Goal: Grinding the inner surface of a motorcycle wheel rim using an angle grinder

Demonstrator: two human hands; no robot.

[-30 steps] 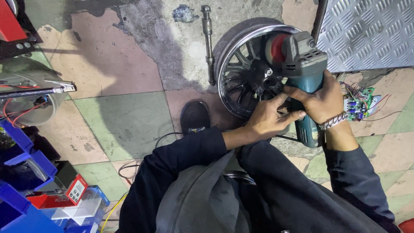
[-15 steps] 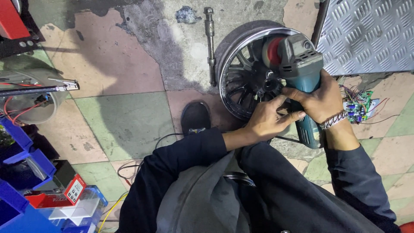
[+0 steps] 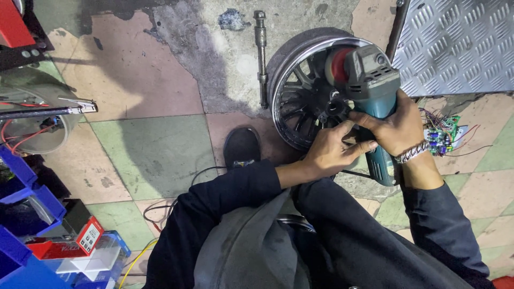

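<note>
1. Both of my hands meet on one tool: my right hand has its grip clenched around the teal body of the angle grinder, fingers wrapped over the top, a metal chain bracelet at the wrist.
2. My left hand reaches in from below, its grip closed on the grinder's underside, just beside my right fingers.
3. A red disc at the grinder's head sits against the chrome wheel rim, near its dark hub.
4. That rim lies on the tiled floor, tilted up a little, with its spokes facing me.
5. Just left of the rim, a long metal bolt lies on the bare concrete patch.
6. My black shoe rests on the tiles below the rim.
7. Right of my wrist lies a small green circuit board with loose wires; above it lies a checker-plate metal sheet.
8. Far left stand blue plastic bins and a red-and-white box.
</note>
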